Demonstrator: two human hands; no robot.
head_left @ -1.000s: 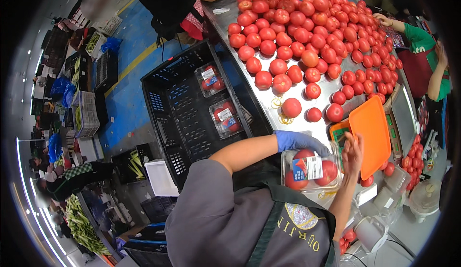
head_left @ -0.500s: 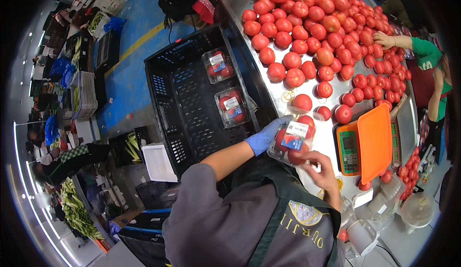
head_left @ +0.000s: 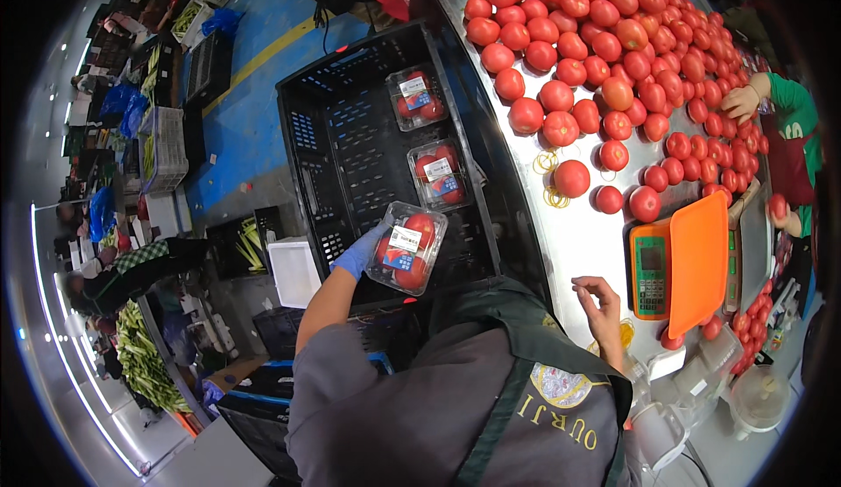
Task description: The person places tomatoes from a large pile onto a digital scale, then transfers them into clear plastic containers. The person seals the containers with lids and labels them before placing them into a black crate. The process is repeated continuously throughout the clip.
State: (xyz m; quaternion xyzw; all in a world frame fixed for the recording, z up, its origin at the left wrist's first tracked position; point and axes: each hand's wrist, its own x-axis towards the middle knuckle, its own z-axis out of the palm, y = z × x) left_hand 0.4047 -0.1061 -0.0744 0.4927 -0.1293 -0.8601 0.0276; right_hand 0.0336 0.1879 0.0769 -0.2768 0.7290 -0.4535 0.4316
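Note:
My left hand, in a blue glove, grips a clear plastic punnet of tomatoes by its left side. The punnet has a white and blue label and is held over the near end of a black crate. Inside the crate, along its right side, lie a far tomato punnet and a nearer tomato punnet. My bare right hand hovers at the near edge of the steel table, fingers loosely bent and apart, holding nothing.
A large heap of loose tomatoes covers the far table. Rubber bands lie by a single tomato. On the right stand a scale with an orange pan and clear plastic containers. A co-worker's hand reaches into the tomatoes.
My left hand has carried the punnet left, from the table to over the crate. My right hand has come off the punnet and stays over the table.

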